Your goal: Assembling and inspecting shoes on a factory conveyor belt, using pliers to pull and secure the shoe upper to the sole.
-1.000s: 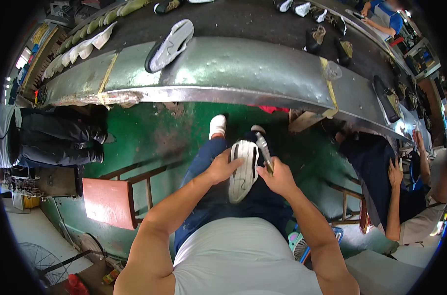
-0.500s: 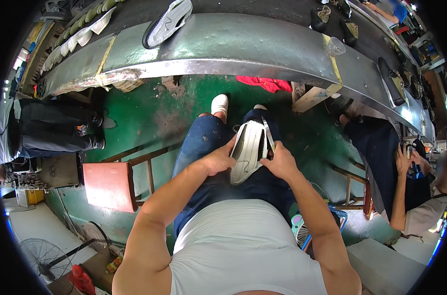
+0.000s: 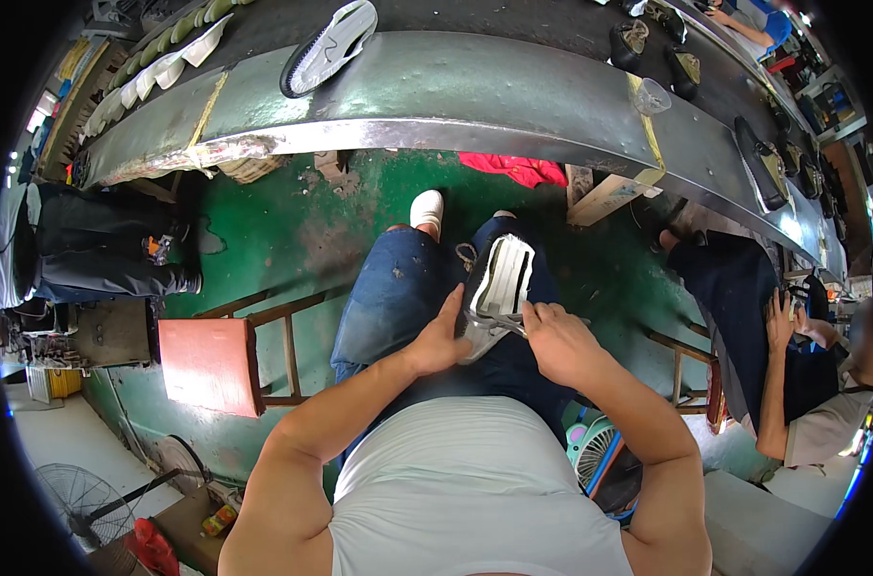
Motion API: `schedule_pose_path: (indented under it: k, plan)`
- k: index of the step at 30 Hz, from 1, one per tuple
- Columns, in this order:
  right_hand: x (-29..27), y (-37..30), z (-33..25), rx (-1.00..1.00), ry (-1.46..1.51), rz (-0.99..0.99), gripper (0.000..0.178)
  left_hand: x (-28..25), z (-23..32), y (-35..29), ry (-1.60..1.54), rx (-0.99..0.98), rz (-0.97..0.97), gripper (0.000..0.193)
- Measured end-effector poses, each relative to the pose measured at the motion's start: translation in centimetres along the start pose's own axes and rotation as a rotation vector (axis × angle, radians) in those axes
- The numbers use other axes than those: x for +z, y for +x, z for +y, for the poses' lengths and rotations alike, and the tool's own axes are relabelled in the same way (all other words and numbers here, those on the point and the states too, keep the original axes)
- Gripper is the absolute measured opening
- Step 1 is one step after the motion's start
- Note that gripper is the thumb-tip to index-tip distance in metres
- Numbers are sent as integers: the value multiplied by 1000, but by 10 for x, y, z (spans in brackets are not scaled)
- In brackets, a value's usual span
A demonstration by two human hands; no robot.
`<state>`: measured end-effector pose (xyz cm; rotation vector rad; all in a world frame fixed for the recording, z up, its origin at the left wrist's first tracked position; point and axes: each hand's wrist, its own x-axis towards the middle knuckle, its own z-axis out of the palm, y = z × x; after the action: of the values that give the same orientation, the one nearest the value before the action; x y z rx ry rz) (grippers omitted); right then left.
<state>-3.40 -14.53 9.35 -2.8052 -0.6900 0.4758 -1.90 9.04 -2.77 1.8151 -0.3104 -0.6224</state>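
The white shoe (image 3: 509,274) sits over the lap (image 3: 381,302), at 12 o'clock from the torso (image 3: 485,470). The left hand (image 3: 440,336) clasps its 8 o'clock edge; the right hand (image 3: 557,343) grips a metal tool (image 3: 497,319), which has swung from the shoe's 2 o'clock side across its nearer half, suggesting work now shifts there.

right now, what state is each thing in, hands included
left hand: holding the white sole
right hand: closed around a tool
white sole: held between the hands
tool: held across the white sole
grey sole: lying on the metal bench
red cloth: crumpled
stool: standing, nobody on it
wire-cage fan: cannot tell whether running
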Motion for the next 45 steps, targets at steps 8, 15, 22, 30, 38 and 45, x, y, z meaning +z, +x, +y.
schedule_pose_path:
  k: [8, 15, 22, 30, 38, 45]
  plan:
    - [31, 25, 19, -148, 45, -210, 19, 24, 7, 21, -754, -435, 407, 62]
    - [33, 16, 9, -22, 162, -174, 25, 20, -13, 33, -143, -319, 608, 53]
    - [27, 23, 19, 39, 24, 157, 38, 19, -8, 26, 102, -94, 541, 47]
    - [84, 15, 74, 80, 195, 212, 26, 5, 9, 20, 686, 239, 195, 54]
    - [14, 20, 83, 190, 429, -326, 24, -23, 32, 28, 684, 7, -65, 55]
    - [58, 52, 53, 184, 300, 86, 40, -28, 56, 27, 739, -14, -171, 54]
